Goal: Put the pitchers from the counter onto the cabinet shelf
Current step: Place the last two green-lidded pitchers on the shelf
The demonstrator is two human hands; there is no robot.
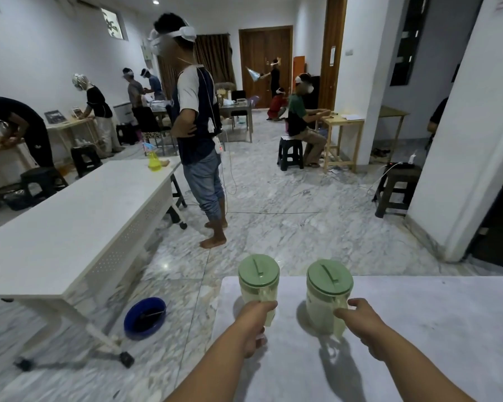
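Both hands at pitchers on white counter [418, 329]

The two translucent pale-green plastic pitchers [258, 288] [328, 297] had matt green plastic lids; the white marble-look counter [418, 329] looked smooth, and the grey-veined marble floor [288, 221] glossy

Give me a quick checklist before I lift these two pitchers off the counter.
1. Left hand closed on the left pitcher: ok.
2. Right hand closed on the right pitcher: not ok, fingers only reach its side.
3. Both green lids seated: ok.
4. Pitchers upright on the counter: ok.
5. Cabinet shelf in view: not ok.
6. Pitcher contents: cannot tell.
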